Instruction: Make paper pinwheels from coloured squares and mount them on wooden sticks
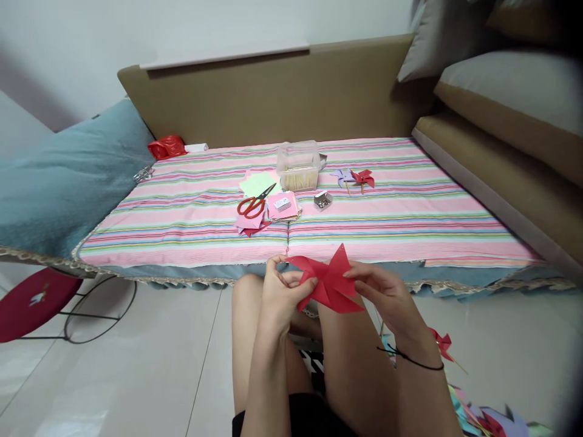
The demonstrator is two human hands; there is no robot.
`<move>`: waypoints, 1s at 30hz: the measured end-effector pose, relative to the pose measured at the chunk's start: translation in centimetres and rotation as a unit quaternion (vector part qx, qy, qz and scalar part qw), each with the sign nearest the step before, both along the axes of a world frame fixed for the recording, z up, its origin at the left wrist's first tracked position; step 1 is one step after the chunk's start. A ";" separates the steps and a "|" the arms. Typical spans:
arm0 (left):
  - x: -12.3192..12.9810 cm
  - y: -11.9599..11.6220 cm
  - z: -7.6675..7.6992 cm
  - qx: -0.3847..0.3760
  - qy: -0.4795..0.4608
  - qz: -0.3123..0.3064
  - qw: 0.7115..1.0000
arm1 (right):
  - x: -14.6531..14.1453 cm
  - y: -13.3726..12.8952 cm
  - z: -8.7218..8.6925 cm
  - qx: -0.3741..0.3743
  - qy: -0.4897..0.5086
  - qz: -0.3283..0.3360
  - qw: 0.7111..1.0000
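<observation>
A red paper pinwheel piece [328, 280], cut into pointed flaps, is held above my lap. My left hand [285, 291] grips its left side, with the thumb pressed on the paper near the middle. At its right edge my right hand [380, 291] pinches the paper between thumb and fingers. The tip of one flap points upward and others spread to the sides. No stick shows on this piece.
Orange-handled scissors [251, 205] lie on coloured paper sheets [257, 184]. Nearby are a clear box of sticks [298, 167], a small box of pins [323, 201] and two finished pinwheels [362, 177]. More pinwheels [492, 422] lie on the floor at right. A red stool [40, 303] stands left.
</observation>
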State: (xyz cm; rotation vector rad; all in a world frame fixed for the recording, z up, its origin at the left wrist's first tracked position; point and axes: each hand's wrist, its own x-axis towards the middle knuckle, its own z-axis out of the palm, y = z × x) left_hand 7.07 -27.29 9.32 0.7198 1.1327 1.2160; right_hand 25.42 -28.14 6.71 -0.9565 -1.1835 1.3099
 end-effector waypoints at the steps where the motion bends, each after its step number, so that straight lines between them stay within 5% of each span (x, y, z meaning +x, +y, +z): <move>1: 0.0 -0.1 0.2 -0.002 0.011 0.001 1.000 | -0.1 0.1 0.1 -0.002 0.002 -0.002 1.000; 10: 0.8 -0.4 1.0 -0.001 0.055 -0.029 0.998 | -1.2 0.1 0.3 -0.054 0.022 -0.010 0.998; 25: 1.1 -0.4 0.8 0.001 0.047 -0.039 0.998 | -2.4 0.0 0.6 0.016 -0.090 -0.092 0.992; 30: 1.0 -0.4 0.8 0.004 0.039 -0.035 0.999 | -3.1 0.0 1.3 -0.031 0.003 -0.094 0.995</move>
